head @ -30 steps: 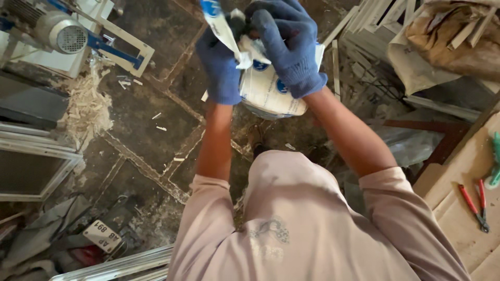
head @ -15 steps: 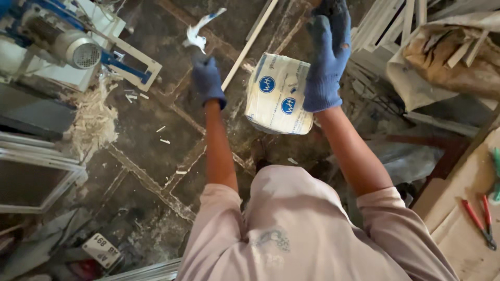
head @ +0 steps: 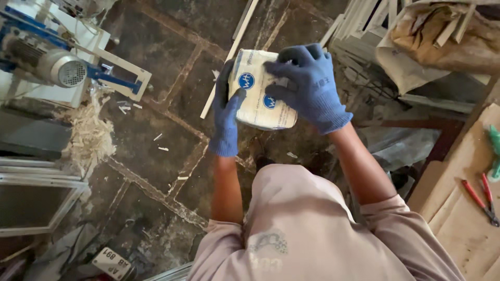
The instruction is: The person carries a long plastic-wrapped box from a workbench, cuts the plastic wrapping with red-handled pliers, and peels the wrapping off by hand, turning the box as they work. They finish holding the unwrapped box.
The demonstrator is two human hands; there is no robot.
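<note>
Wrapper strip gone, we now clasp the white packet [head: 259, 89] with both hands: left hand [head: 227, 115] at nine o'clock, right hand [head: 308, 86] at three.

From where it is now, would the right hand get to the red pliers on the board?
Probably not at once. The right hand is gripping the white packet together with the left hand. The red pliers lie uncovered on the board off to the right, so it would have to let go first.
</note>
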